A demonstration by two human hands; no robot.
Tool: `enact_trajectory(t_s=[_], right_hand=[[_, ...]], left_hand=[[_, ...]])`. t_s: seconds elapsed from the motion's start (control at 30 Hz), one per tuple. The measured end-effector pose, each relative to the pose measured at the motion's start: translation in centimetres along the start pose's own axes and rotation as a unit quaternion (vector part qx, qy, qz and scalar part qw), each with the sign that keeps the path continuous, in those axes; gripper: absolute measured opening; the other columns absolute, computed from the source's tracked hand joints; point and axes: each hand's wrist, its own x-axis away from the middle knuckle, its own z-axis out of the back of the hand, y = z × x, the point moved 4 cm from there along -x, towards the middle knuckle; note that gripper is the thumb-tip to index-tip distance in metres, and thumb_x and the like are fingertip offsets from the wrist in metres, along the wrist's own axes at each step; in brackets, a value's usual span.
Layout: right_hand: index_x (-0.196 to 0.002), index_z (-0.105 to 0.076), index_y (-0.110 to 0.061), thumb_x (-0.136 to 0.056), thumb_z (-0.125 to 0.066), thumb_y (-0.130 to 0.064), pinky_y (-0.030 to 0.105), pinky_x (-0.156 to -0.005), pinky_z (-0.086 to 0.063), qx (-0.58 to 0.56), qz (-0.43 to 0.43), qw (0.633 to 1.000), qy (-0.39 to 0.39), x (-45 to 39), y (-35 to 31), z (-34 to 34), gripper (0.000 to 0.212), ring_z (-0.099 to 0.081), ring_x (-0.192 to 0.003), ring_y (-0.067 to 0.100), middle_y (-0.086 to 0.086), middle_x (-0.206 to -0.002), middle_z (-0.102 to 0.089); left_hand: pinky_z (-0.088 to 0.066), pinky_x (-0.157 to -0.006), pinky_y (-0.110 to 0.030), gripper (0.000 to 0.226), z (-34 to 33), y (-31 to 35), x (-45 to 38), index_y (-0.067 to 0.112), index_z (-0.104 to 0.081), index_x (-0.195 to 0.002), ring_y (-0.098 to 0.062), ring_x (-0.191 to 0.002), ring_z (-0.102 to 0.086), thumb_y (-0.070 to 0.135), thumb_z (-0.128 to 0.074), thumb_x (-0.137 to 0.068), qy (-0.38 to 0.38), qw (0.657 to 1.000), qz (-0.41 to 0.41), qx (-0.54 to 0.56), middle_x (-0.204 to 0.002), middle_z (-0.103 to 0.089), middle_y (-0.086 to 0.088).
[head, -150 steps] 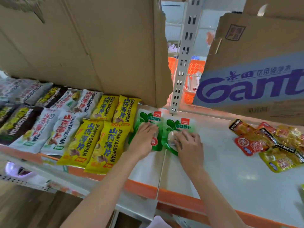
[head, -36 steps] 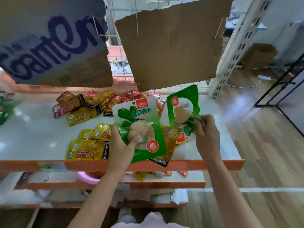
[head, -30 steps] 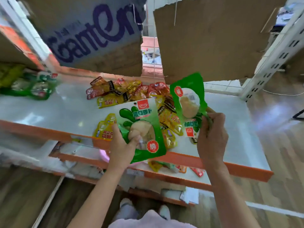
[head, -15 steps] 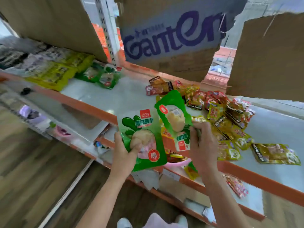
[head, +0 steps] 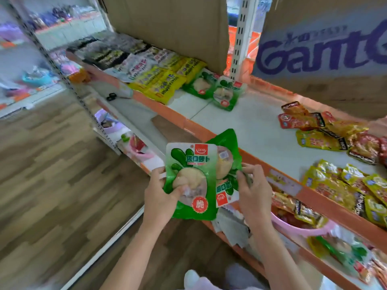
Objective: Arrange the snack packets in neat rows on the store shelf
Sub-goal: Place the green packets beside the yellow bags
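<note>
While two green radish packets are carried off the near edge of the shelf (head: 247, 130), the front packet (head: 191, 181) is pinched by the left hand (head: 159, 197) and the rear packet (head: 227, 164) by the right hand (head: 254, 197), fingers curled round each, probably to be laid beside the placed green packets (head: 217, 88) at the far left.

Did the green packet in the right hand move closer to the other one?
Yes. The right hand's packet now tucks behind the left hand's packet.

Rear green packet (head: 227, 155) half hidden
</note>
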Motion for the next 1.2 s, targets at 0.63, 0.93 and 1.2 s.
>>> enact_trajectory(t_s=[0.63,0.93,1.2], right_hand=[[-0.076,-0.047,-0.021,-0.093,-0.052,-0.009,0.014,-0.050,-0.037,-0.042,-0.031,0.997,0.054,-15.4,-1.7,-6.0,0.021,-0.051,-0.062,0.011,-0.003,-0.073,-0.057],[-0.089,-0.046,-0.012,-0.089,-0.057,-0.008,0.018,-0.059,-0.036,0.083,-0.145,0.986,0.032,-19.4,0.4,-9.6,0.012,-0.049,-0.071,0.015,-0.006,-0.075,-0.049],[-0.137,-0.035,-0.011,-0.076,-0.071,-0.011,0.039,-0.107,-0.029,0.299,-0.078,0.949,0.053,-19.6,0.3,-12.8,0.070,-0.021,-0.129,0.029,0.013,-0.140,-0.023]], left_hand=[[-0.041,-0.063,-0.021,0.039,-1.0,2.6,-19.9,0.023,-0.052,-0.099,-0.004,-0.080,-0.058,0.016,-0.079,-0.071,-0.028,0.999,-0.013,-0.014,-0.086,-0.061,0.014],[-0.045,-0.084,-0.034,0.062,-2.4,4.5,-30.0,0.015,-0.043,-0.125,-0.020,-0.105,-0.056,0.015,-0.077,-0.073,-0.087,0.990,-0.069,-0.081,-0.111,-0.057,0.001],[-0.031,-0.105,-0.044,0.060,-3.4,5.2,-34.4,0.009,-0.046,-0.129,-0.038,-0.130,-0.031,0.011,-0.072,-0.075,-0.096,0.898,-0.260,-0.342,-0.139,-0.032,-0.020]])
